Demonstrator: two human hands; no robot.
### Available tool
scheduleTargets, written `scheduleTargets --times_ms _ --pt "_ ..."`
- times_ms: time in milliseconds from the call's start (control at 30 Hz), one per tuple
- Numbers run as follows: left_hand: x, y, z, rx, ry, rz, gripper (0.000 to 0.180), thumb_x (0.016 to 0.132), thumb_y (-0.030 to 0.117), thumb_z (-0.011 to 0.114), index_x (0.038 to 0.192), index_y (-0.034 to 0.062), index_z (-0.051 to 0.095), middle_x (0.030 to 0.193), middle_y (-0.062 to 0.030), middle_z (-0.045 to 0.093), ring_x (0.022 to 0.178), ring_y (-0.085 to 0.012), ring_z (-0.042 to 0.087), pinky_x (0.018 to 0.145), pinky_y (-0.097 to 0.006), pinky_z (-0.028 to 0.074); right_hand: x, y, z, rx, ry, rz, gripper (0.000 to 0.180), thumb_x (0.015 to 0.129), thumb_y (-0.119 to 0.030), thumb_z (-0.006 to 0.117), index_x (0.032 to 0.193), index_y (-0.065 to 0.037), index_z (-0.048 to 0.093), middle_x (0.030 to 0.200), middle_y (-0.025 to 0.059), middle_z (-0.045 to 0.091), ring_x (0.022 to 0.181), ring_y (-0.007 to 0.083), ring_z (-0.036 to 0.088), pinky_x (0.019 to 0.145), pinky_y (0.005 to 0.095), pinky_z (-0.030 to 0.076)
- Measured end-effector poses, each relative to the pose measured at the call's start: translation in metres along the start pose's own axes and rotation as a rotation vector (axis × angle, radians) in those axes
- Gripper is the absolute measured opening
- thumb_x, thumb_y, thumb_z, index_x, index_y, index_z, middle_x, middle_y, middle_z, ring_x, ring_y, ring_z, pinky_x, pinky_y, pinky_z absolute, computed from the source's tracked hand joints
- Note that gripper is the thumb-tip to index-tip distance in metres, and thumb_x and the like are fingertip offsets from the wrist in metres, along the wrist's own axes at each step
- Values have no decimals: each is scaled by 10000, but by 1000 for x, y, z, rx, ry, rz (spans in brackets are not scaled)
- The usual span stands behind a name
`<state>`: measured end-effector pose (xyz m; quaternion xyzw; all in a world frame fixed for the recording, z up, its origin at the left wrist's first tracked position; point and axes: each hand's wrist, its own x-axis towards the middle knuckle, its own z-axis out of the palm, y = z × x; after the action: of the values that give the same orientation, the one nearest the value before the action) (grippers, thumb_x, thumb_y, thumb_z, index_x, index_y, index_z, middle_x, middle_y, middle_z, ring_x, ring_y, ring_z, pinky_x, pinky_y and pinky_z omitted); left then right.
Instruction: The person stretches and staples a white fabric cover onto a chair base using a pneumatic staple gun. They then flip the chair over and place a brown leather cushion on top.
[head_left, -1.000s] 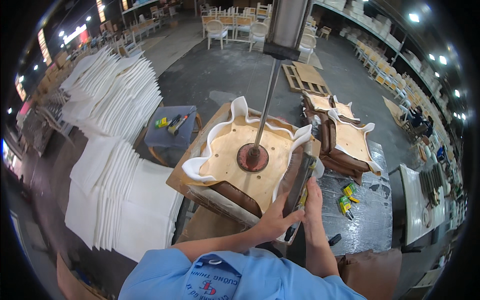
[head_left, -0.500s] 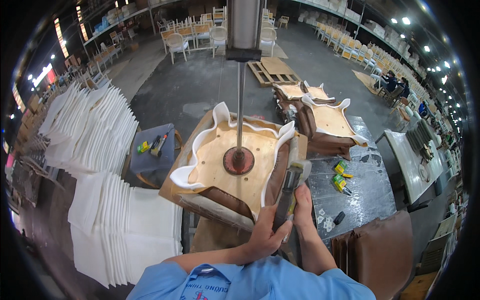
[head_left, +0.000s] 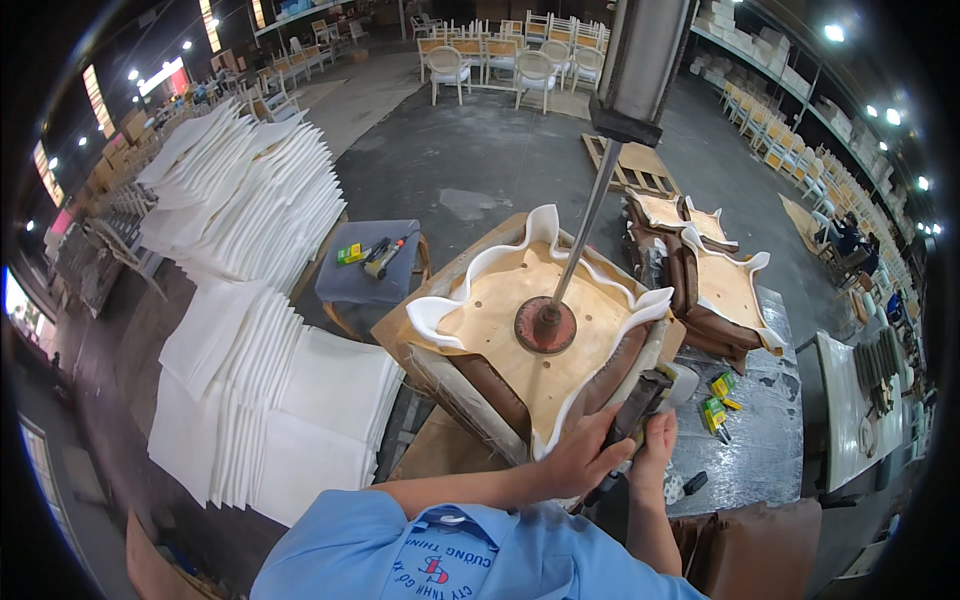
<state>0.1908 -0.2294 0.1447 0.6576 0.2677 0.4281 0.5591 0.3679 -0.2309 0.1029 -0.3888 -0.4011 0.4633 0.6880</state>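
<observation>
A plywood seat panel (head_left: 490,330) lies in front of me with white padding (head_left: 440,312) curling up round its edges and brown upholstery (head_left: 615,377) along its sides. The round red foot (head_left: 545,326) of a press rod rests on the panel's middle. At the near right corner, I hold what looks like a dark staple gun (head_left: 637,400) tilted beside the seat. My left hand (head_left: 580,455) is closed round its near side. My right hand (head_left: 655,450) grips it from the right; its fingers are partly hidden.
Stacked white foam sheets (head_left: 285,400) stand on the left, near a blue-grey chair (head_left: 365,285) bearing tools. Upholstered seats (head_left: 730,290) pile up on the wrapped table (head_left: 770,400) at right. Brown covers (head_left: 770,555) hang near me. The press column (head_left: 645,70) rises ahead.
My view has turned left, so the seat, press and tables appear farther right and tilted. Both hands still hold the staple gun by the seat's near right corner.
</observation>
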Motion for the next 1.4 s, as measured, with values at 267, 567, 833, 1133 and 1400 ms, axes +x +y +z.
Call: scheduleTargets --times_ms 267,567,833,1133,1400 --pt "-59 -128 -150 1178 223 90 465 1009 334 645 1418 117 685 1512 -178 571 1418 -426 485 1217 -634 322 -15 -35 -68 -57 140 -58 524 1039 -381 745 1378 -68 495 833 98 682 661 198 681 594 331 576" --pt "-62 -178 -61 1288 418 -48 534 974 408 655 1436 142 680 1565 -214 526 1432 -520 436 1177 -718 273 -50 -85 -110 -744 200 88 582 908 -137 891 1391 12 602 1135 85 694 928 157 671 760 309 559" --pt "-48 -121 -28 577 -25 385 310 1068 149 610 1356 65 690 1489 -202 604 1442 -427 521 1248 -558 337 -78 -43 -79 -514 237 321 606 876 -133 921 1372 -7 594 1024 56 699 781 152 663 660 301 550" --pt "-19 -141 -204 1204 211 91 308 1055 276 593 1236 70 733 1360 -159 686 1382 -420 553 1240 -643 305 -107 -36 -69 -556 183 388 513 868 -234 935 1263 5 711 992 22 708 808 99 655 672 276 526" --pt "-34 -164 -134 986 177 37 426 1044 272 602 1423 85 659 1497 -172 607 1439 -428 512 1272 -626 262 -107 -22 -63 -491 243 422 537 883 -147 901 1346 17 683 987 9 706 800 86 646 676 263 524"
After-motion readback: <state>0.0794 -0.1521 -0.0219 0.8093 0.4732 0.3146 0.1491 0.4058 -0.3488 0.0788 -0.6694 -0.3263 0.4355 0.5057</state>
